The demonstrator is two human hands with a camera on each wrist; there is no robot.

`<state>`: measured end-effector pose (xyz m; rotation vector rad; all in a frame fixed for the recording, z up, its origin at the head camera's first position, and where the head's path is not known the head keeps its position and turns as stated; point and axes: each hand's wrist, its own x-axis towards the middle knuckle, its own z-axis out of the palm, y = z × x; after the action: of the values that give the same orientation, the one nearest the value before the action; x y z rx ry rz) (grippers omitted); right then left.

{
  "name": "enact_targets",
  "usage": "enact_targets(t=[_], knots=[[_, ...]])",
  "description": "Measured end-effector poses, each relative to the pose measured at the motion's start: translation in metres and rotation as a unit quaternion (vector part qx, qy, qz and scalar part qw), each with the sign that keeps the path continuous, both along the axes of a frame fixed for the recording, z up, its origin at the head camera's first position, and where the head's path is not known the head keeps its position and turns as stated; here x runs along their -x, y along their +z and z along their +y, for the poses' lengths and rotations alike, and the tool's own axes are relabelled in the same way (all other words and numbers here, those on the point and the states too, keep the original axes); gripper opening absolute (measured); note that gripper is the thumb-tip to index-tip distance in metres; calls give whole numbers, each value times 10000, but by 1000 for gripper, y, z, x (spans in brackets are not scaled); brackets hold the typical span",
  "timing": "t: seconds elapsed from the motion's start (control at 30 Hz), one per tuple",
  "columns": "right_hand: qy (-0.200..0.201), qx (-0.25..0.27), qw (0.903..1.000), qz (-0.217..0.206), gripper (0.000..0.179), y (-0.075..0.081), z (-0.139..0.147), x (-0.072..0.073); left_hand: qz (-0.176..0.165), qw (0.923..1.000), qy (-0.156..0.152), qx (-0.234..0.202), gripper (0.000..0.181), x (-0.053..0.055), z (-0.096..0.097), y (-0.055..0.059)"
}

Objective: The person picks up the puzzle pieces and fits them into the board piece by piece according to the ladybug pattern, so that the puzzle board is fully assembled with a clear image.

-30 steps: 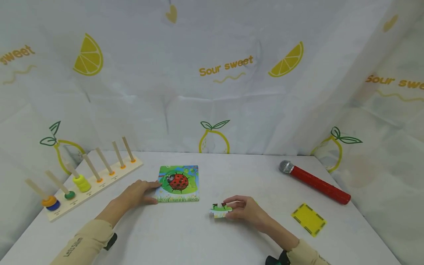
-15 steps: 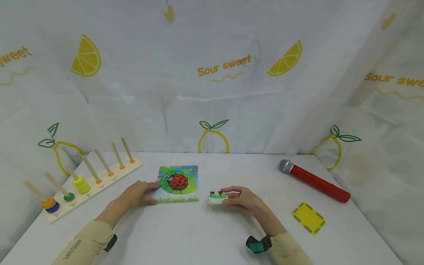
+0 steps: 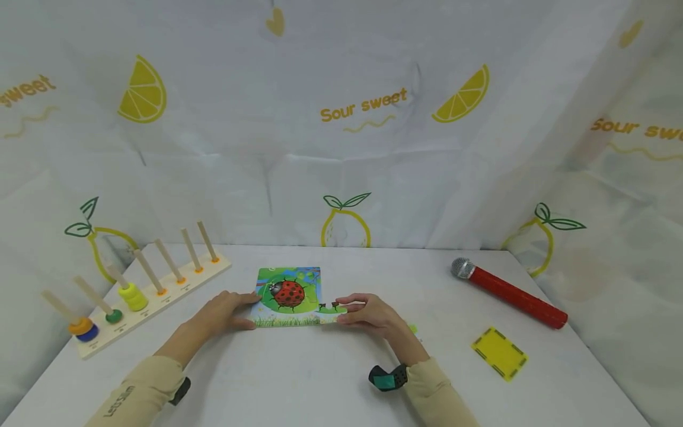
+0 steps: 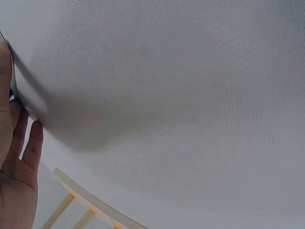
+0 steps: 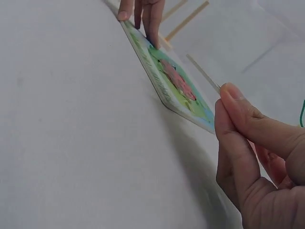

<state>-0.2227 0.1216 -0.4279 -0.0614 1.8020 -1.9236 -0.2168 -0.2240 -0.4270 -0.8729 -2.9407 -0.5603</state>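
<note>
A square ladybug puzzle [image 3: 287, 293] lies on the white table, left of the middle. At its left edge my left hand [image 3: 224, 312] steadies it, thumb by the near corner and fingers extended along the side. My right hand [image 3: 369, 314] pinches a flat puzzle piece [image 3: 328, 309] with grass and dark insect legs printed on it, between thumb and fingers. In the head view this piece overlaps the puzzle's lower right corner. From the right wrist view the piece [image 5: 202, 71] appears edge-on, raised above the puzzle [image 5: 178, 83].
A wooden peg board [image 3: 155, 302] with coloured rings stands at the left. To the right lie a red microphone [image 3: 507, 292] and a yellow rectangular plate [image 3: 500, 353]. Something small and green [image 3: 413, 328] shows behind my right wrist. A printed white cloth [image 3: 341, 166] hangs behind the table.
My right hand has carried the pinched puzzle piece left and slightly away from me, up to the puzzle's lower right corner. The left hand and the puzzle have stayed in place.
</note>
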Motion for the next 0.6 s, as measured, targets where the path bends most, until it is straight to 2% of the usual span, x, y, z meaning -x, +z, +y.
enact_targets(t=[0.3,0.6], knots=[[-4,323,9994,112,43,-5,-24,3,-58,10000,-37,53,58,1,1,-1],[-112,173,9997,116,40,0,-47,6,25,9999,-101,42,57,2,1,2]])
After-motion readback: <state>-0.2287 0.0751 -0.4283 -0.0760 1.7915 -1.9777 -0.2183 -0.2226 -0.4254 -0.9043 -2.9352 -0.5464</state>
